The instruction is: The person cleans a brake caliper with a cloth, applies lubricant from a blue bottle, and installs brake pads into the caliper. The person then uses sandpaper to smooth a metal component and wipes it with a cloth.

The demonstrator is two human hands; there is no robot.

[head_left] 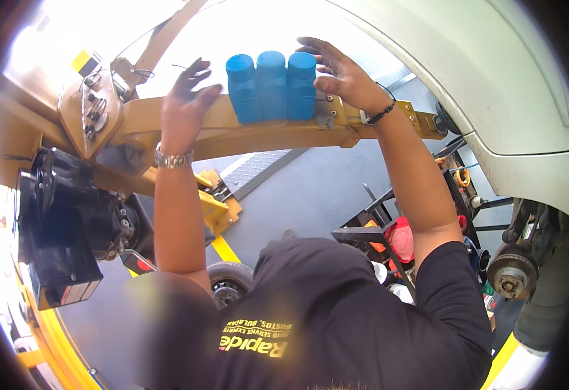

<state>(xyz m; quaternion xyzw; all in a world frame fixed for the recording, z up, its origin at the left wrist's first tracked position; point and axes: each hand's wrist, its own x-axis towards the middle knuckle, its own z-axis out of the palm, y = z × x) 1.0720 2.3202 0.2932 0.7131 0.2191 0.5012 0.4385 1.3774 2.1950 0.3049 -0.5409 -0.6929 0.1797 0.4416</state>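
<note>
Black shirt cloth fills the lower middle, nearest the camera, with bare forearms reaching up past it. Beyond, three blue bottles stand in a row on the tan lift arm, above the grey floor. Both hands are spread and grip nothing: the left hand has its thumb toward the row, just beside the left bottle with a gap showing; the right hand curves round the opposite end, its thumb so near the right bottle that contact cannot be told.

Good handling here seems a matter of balance, since the lift arm's top looks narrow and the bottles tall for their bases. Palms would best meet the two outer walls at the same height, below the caps, and press evenly, lest the middle bottle slip or tip. Letting go slowly, both sides together, would likewise keep the row from rocking.

The caps point up, toward the upper edge of the view and away from the shirt. Each bottle's long axis is upright, roughly square to the lift arm's length and nearly parallel to its neighbours.
</note>
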